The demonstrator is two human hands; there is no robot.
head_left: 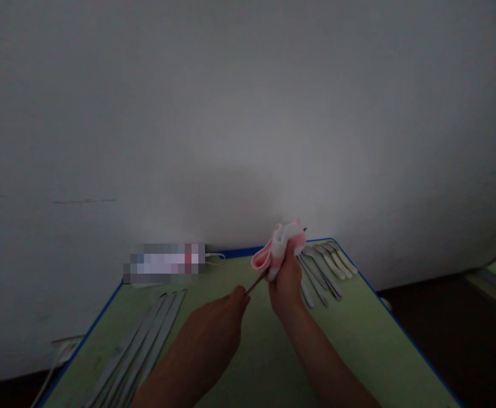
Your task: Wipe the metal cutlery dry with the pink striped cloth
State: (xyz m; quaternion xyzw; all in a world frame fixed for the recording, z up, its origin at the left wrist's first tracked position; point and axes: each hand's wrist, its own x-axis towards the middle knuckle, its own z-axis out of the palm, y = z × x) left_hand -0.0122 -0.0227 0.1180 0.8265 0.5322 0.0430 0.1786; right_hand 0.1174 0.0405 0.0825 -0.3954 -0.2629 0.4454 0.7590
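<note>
My left hand (225, 320) is closed on the near end of a thin metal utensil (256, 281). A pink and white cloth (279, 249) is bunched around the utensil's far part, gripped by my right hand (288, 283). A small dark tip pokes out past the cloth, but the cloth hides the rest, so I cannot tell the utensil's kind. Both hands are above the green tabletop (239, 374). Just right of my right hand lie several metal utensils (322, 277), some with spoon-like heads.
Several long, flat metal pieces (146, 340) lie side by side at the table's left. Utensils with pale handles (337, 263) rest at the back right corner. A blurred-out box-like object (163, 263) with a white cable (215, 256) stands at the back left, before a grey wall (248, 113).
</note>
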